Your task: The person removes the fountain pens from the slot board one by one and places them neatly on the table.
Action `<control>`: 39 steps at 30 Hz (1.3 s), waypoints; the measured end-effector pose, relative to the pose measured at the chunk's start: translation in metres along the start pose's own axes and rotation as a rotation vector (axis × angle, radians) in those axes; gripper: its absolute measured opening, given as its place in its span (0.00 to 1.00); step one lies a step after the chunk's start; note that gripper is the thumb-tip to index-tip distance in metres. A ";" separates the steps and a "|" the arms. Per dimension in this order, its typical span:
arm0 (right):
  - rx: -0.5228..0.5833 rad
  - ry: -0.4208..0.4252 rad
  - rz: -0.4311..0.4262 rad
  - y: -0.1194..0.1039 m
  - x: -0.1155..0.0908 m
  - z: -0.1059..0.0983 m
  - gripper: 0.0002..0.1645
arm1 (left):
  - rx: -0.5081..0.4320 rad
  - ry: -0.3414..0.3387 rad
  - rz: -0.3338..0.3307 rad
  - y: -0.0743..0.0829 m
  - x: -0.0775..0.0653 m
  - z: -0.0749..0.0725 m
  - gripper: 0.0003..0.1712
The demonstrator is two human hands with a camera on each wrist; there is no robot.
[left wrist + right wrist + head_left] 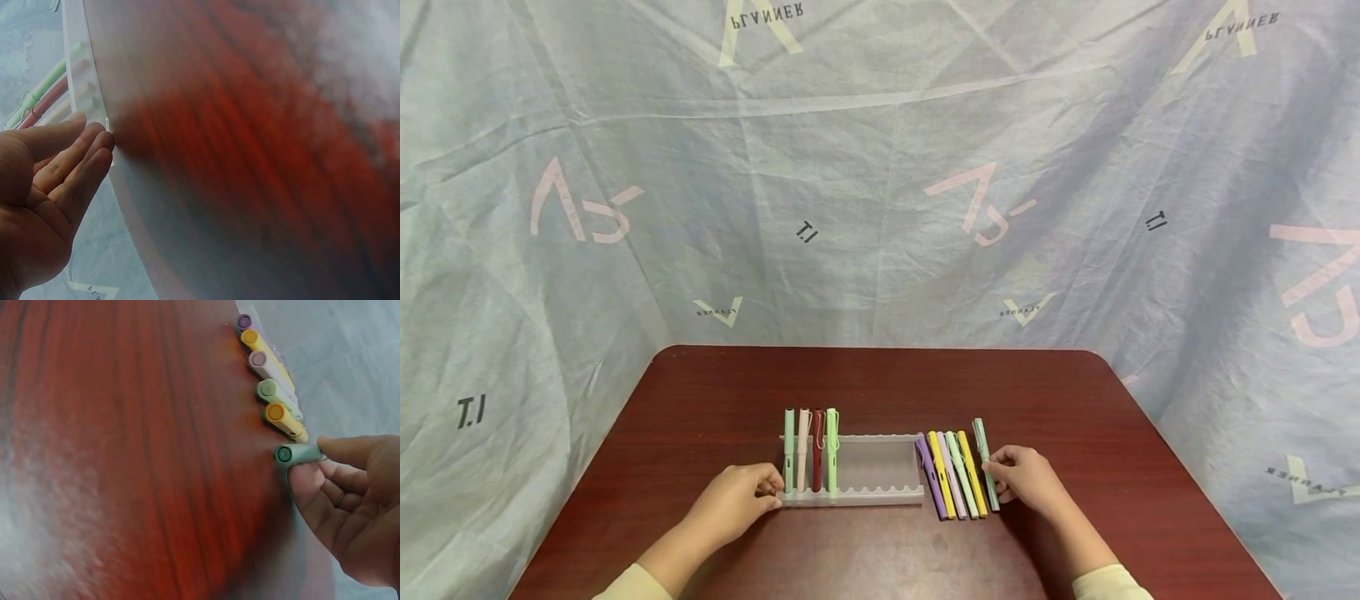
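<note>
A clear pen rack (880, 497) with a notched front rail stands on the table. My left hand (741, 496) grips its left front corner between thumb and fingers; in the left wrist view the fingertips (103, 140) are right at the rail's end. Several pens lean in the rack's left part: a teal one (789, 450), a pale pink one (802, 454), a dark red one (817, 450) and a light green one (832, 450). To the right, my right hand (1026, 477) pinches a teal-green pen (300, 454) between thumb and fingers, its end close over the table.
Beside the rack's right end lies a row of pens: a purple pen (932, 479), a yellow pen (942, 479), a lilac pen (951, 479), a light green pen (962, 479) and another yellow pen (973, 479). Printed grey cloth (880, 275) hangs around the dark red table (865, 383).
</note>
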State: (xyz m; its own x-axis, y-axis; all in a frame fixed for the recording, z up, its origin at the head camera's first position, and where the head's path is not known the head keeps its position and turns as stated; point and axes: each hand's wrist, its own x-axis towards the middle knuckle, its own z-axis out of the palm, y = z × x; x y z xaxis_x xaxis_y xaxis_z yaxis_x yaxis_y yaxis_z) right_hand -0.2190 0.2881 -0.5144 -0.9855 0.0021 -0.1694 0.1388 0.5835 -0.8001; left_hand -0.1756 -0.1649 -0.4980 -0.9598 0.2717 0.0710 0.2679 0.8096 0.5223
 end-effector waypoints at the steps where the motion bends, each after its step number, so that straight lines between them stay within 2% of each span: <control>1: -0.022 0.001 0.006 0.001 0.000 0.001 0.11 | 0.001 0.001 0.001 0.000 0.000 0.000 0.10; 11: -0.116 0.026 0.025 0.000 0.000 0.007 0.09 | 0.001 -0.005 -0.008 0.002 0.000 -0.001 0.09; 18: -0.130 0.036 0.025 -0.001 -0.001 0.008 0.10 | 0.013 0.012 0.001 0.002 0.001 -0.001 0.09; 27: -0.137 -0.009 0.011 0.003 -0.002 0.010 0.13 | 0.018 0.001 -0.010 0.001 0.001 0.000 0.10; 39: -0.154 -0.007 0.001 0.001 -0.004 0.012 0.13 | 0.011 0.015 -0.010 0.000 0.001 0.001 0.10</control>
State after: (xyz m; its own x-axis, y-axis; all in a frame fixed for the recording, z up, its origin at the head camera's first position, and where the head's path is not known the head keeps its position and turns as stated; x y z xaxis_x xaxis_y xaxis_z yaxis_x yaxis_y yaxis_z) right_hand -0.2140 0.2788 -0.5210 -0.9846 -0.0025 -0.1746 0.1228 0.7010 -0.7025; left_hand -0.1761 -0.1640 -0.4989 -0.9636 0.2555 0.0790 0.2590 0.8178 0.5140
